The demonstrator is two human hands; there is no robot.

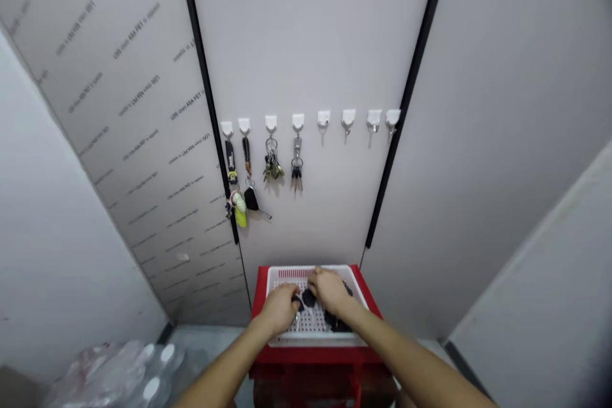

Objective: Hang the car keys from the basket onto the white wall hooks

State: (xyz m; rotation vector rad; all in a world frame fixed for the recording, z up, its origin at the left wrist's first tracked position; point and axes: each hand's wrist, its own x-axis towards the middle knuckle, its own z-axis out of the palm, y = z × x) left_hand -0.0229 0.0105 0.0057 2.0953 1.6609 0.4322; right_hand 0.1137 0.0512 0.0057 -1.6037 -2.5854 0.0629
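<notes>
Both my hands are inside a white perforated plastic basket [356, 339]. My left hand [281, 307], at its left side, has thumb and fingers closed on a key with a black head [297, 303], its metal blade pointing down. Another black-headed key [308, 298] hangs or lies between my hands. My right hand [329, 290] reaches farther back with its fingers bent together; what they hold is hidden. Under my right wrist, several black items [337, 324] lie in the basket, too dark to make out.
White hooks [349, 117] line the wall panel. The left ones carry a black strap with charms [231, 162], a car key [251, 199] and two key bunches [271, 166] [297, 169]. The basket rests on a red stool [315, 355]. Wrapped bottles [150, 389] stand lower left.
</notes>
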